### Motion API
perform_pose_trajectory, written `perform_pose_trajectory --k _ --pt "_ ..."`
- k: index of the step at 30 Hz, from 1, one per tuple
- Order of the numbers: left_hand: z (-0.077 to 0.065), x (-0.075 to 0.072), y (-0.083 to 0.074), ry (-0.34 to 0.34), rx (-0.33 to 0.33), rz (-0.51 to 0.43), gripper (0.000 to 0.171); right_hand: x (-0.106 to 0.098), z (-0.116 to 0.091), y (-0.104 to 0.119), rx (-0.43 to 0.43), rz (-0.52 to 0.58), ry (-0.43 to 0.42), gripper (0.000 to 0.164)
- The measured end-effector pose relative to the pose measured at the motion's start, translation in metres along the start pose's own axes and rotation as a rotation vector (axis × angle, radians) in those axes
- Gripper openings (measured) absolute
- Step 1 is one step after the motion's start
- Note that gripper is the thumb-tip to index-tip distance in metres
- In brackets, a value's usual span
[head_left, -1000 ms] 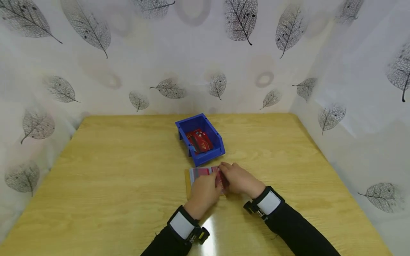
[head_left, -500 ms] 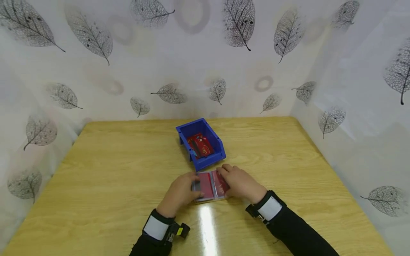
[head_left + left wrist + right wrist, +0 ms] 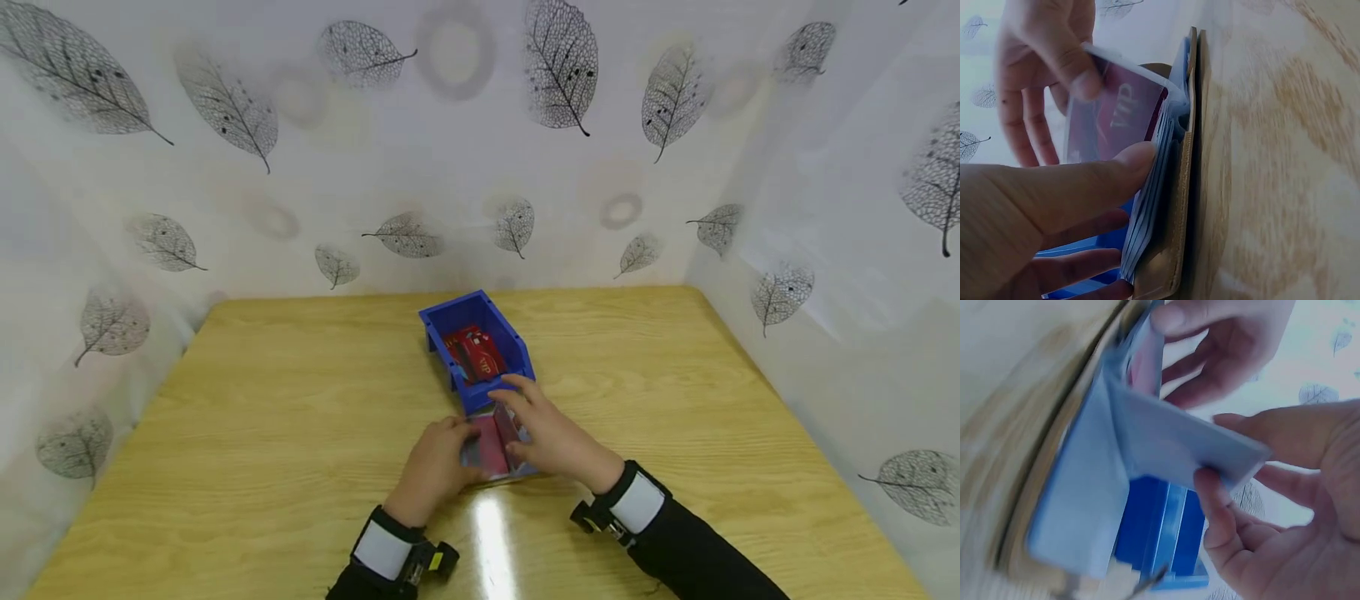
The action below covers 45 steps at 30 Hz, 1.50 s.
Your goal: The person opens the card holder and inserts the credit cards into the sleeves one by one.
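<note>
A small card holder (image 3: 491, 450) lies spread on the table, with clear plastic sleeves inside a tan cover (image 3: 1175, 231). My left hand (image 3: 435, 467) holds its left side, thumb (image 3: 1085, 190) on the stack of sleeve edges and fingers along the rim. My right hand (image 3: 558, 437) pinches one sleeve (image 3: 1179, 437) between thumb and fingers, and that leaf stands raised from the rest. Inside it a dark red card marked VIP (image 3: 1122, 109) shows in the left wrist view.
Just behind the card holder stands a blue bin (image 3: 480, 398) with red VIP cards (image 3: 478, 354) in it. The wooden table (image 3: 262, 417) extends to both sides. A white leaf-patterned sheet (image 3: 450, 183) encloses the back and sides.
My left hand has moved left from the middle of the card holder to its left edge. The right hand has lifted a sleeve leaf on the right side. The head view has shifted slightly.
</note>
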State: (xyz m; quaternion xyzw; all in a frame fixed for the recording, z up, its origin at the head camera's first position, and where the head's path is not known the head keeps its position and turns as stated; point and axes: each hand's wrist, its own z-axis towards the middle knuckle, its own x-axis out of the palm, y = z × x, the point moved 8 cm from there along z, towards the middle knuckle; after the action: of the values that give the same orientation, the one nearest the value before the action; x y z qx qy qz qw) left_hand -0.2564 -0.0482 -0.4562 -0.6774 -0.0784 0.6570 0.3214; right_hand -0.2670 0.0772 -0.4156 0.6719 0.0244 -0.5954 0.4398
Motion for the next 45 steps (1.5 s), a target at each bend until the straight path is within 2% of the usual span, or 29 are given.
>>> perform_pose_trajectory --k 5,9,12,16,18,21,24,27,30,34,36,41,45 --pt "0.001 -0.003 0.001 0.033 -0.003 -0.068 0.062 0.005 0.006 0.001 0.053 0.117 -0.003 0.069" --pt "0.000 -0.006 0.004 0.047 -0.011 -0.148 0.063 0.020 0.008 0.003 0.016 0.136 0.090 0.062" --pt "-0.002 -0.006 0.010 0.083 -0.047 -0.201 0.072 0.028 0.008 0.007 -0.038 0.084 0.146 0.051" --pt "-0.004 -0.004 0.011 0.152 -0.059 -0.234 0.079 0.032 0.009 0.010 -0.077 -0.048 0.159 0.036" --pt "-0.005 -0.004 0.008 0.171 -0.040 -0.231 0.073 0.034 0.010 0.011 -0.083 -0.107 0.166 0.031" --pt "-0.005 -0.003 0.005 0.164 -0.022 -0.187 0.067 0.036 0.014 0.011 -0.086 -0.131 0.182 0.025" --pt "-0.003 -0.003 0.002 0.108 0.003 -0.105 0.066 0.036 0.020 0.010 -0.078 -0.128 0.222 0.021" --pt "-0.002 0.000 0.000 0.077 -0.005 -0.016 0.068 0.032 0.027 0.009 -0.042 -0.133 0.273 0.022" --pt "-0.003 0.002 -0.002 0.077 -0.020 0.033 0.070 0.018 0.041 0.009 0.003 -0.139 0.230 0.021" --pt "-0.004 -0.001 -0.005 0.070 -0.016 0.061 0.069 -0.006 0.071 0.006 0.096 -0.194 0.056 0.013" --pt "-0.004 -0.002 -0.006 0.071 -0.019 0.074 0.068 -0.011 0.086 0.002 0.156 -0.265 -0.002 0.010" --pt "-0.004 -0.002 -0.006 0.092 -0.026 0.076 0.065 0.000 0.114 -0.014 0.281 -0.430 -0.048 0.012" --pt "-0.004 -0.001 -0.008 0.098 -0.020 0.072 0.065 0.015 0.125 -0.026 0.323 -0.504 -0.043 0.012"
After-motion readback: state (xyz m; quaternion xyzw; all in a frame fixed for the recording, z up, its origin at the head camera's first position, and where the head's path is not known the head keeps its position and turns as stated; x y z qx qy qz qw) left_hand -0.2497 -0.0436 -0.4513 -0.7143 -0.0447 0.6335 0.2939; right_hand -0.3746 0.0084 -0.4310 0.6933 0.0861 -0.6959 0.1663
